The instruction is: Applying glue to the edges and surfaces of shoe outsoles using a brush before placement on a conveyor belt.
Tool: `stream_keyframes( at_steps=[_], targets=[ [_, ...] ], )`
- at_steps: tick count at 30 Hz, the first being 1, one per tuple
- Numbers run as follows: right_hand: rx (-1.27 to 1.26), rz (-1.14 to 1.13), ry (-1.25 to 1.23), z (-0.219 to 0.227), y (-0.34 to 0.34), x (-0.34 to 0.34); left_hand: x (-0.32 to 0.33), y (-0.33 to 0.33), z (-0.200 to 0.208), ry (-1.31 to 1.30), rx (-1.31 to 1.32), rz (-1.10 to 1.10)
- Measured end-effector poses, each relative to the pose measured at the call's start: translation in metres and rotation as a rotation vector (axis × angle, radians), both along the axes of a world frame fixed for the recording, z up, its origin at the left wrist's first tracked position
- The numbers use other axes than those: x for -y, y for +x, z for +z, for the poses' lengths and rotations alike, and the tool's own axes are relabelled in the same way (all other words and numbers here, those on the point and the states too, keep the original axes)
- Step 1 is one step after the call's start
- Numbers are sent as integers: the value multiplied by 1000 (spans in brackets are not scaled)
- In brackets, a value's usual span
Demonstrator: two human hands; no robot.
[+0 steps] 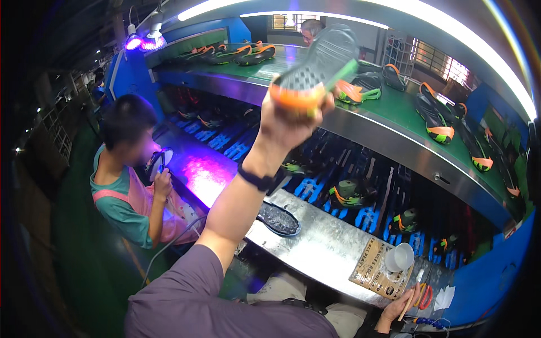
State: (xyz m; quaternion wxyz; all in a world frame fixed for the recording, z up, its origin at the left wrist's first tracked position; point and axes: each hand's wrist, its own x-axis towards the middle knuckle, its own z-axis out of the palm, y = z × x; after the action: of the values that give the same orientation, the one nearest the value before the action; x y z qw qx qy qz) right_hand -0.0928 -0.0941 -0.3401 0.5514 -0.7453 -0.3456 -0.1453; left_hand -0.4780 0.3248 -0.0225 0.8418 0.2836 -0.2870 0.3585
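My left hand [288, 125] is raised high at the end of my stretched arm, its fingers closed around the heel end of a black, orange and green shoe sole [318, 65]. The sole is tilted up in front of the upper green belt [389, 110]. Low on the right, my right hand [396, 307] is closed on a thin wooden-handled brush [407, 307], its tip hard to make out. Close to that hand lie red-handled scissors [425, 297]. A white cup [399, 257] stands on a printed cardboard piece [367, 263] just beyond.
Several shoe soles [434, 115] lie on the upper belt; more shoe parts [349, 193] sit on the lower rack. A dark sole [279, 218] rests on the metal bench [324, 248]. At left, a co-worker [127, 174] holds a piece beside purple light. White paper [444, 297] lies right.
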Motion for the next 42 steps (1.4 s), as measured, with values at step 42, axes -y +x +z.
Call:
stream_keyframes(
  at_steps=[42],
  targets=[
    [-12,-102,-267,0,-20,-10,-297,-170,17,883,-2068,2109]
  ],
)
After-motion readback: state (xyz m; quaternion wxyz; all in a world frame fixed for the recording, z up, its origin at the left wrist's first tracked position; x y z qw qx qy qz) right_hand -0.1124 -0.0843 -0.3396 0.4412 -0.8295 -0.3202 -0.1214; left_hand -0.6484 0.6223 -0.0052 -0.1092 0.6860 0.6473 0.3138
